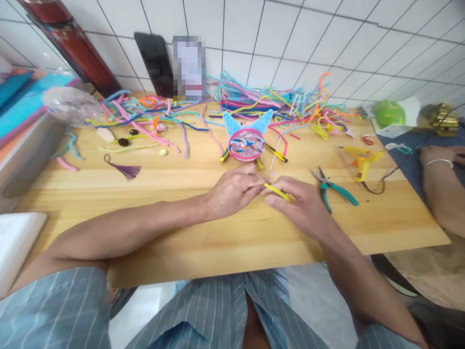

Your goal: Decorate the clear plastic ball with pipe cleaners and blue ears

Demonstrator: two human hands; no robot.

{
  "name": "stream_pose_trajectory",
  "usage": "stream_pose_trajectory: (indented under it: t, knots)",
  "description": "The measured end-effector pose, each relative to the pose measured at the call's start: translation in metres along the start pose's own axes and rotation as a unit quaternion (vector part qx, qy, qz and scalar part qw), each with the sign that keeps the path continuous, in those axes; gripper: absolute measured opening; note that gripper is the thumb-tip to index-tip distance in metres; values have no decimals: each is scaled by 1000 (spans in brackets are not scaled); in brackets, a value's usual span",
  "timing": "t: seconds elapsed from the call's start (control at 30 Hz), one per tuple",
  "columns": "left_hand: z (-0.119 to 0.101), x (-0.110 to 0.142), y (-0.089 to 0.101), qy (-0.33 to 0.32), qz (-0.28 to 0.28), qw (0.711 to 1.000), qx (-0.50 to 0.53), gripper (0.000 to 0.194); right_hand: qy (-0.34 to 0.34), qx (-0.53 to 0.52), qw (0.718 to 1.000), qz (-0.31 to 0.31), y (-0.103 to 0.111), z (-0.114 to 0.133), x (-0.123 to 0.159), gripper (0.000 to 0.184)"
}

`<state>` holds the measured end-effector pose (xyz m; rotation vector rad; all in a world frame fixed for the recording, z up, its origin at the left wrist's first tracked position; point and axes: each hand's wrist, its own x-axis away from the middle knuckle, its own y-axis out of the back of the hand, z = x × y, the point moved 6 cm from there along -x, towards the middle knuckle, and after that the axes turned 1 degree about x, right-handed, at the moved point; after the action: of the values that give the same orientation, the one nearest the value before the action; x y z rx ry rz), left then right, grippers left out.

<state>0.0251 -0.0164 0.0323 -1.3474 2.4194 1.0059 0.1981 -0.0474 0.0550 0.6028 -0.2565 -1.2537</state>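
My left hand (238, 190) is closed, its fingertips pinched together at one end of a yellow pipe cleaner (279, 192). The rest of that pipe cleaner runs into my right hand (300, 203), whose thumb and fingers are closed on it. Both sets of fingertips nearly meet above the middle of the wooden table. Just beyond them stands a round craft piece (247, 144) with a pink rim, a twisted blue, white and orange strand across it, and two light blue pointed ears. A yellow and black utility knife (276, 152) lies at its right.
Pliers with teal handles (336, 188) and a yellow glue gun (361, 160) with a cord lie to the right. Loose pipe cleaners (250, 104) heap along the tiled wall. A purple tassel (125, 169) lies left. Another person's arm (441, 189) rests beyond the right edge.
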Motion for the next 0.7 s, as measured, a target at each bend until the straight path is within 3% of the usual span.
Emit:
stream_pose_trajectory:
  t: [0.07,0.17,0.3,0.4,0.53,0.7]
  knots:
    - [-5,-1,6,12,-20,999,30,31,11,-40,999,-20,4,2,-2,44]
    - [0,-5,12,70,-43,991,108,31,-42,-142,984,-101,12,-21,-17,56]
    - [12,-8,15,98,-28,988,113,36,-128,-281,951,1,-6,-46,-43,73]
    - [12,-11,22,22,-20,999,28,32,-154,-319,935,32,-12,-49,-50,83]
    - [1,-10,29,-136,-30,984,-115,31,-129,-297,946,25,-11,-43,-50,62]
    - [-2,-15,30,-169,-73,968,-168,35,-58,-214,975,-7,-6,-33,-49,34]
